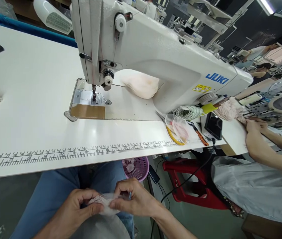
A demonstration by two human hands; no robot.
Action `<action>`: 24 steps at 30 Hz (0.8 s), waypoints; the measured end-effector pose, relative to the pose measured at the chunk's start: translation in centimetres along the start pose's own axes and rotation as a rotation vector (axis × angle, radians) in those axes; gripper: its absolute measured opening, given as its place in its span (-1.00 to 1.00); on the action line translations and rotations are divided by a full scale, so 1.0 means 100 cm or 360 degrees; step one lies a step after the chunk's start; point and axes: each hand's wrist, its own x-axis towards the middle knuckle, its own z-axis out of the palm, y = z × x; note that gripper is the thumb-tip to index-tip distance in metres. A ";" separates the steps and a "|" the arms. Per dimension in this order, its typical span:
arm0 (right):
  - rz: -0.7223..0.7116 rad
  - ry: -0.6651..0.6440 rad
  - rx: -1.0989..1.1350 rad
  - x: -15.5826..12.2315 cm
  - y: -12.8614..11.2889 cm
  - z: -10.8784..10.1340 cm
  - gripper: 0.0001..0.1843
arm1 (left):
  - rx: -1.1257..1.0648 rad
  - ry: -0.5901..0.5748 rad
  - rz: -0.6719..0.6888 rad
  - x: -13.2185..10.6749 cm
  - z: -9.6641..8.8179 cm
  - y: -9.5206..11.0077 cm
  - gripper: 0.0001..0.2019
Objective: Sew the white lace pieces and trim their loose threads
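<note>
My left hand and right hand, thumbs pressed to fingers, pinch the lace above my jeans.

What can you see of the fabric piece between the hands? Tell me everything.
The fabric piece is pale and thin-looking: a textured, lace-like part near the left hand, smoother, sheer-looking material toward the right hand. Pinched by both, it looks crumpled, partly hidden, in front of the table.

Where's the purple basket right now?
In the head view, the purple basket shows in the lower half, near centre, just below the table's front edge; in the picture it lies above the right hand and left of the red stool.
</note>
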 end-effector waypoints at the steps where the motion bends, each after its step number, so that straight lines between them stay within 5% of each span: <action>1: -0.0006 -0.0007 0.0004 0.000 0.000 0.000 -0.50 | -0.0024 -0.0027 0.0001 0.000 -0.001 0.001 -0.51; 12: -0.0018 -0.0084 -0.0014 0.003 0.000 0.001 -0.49 | -0.0191 -0.0251 -0.0098 -0.005 -0.012 -0.005 -0.49; 24: -0.0046 -0.0245 -0.0084 0.006 -0.004 -0.007 -0.52 | -0.0444 -0.0116 -0.0226 -0.003 -0.012 -0.008 -0.57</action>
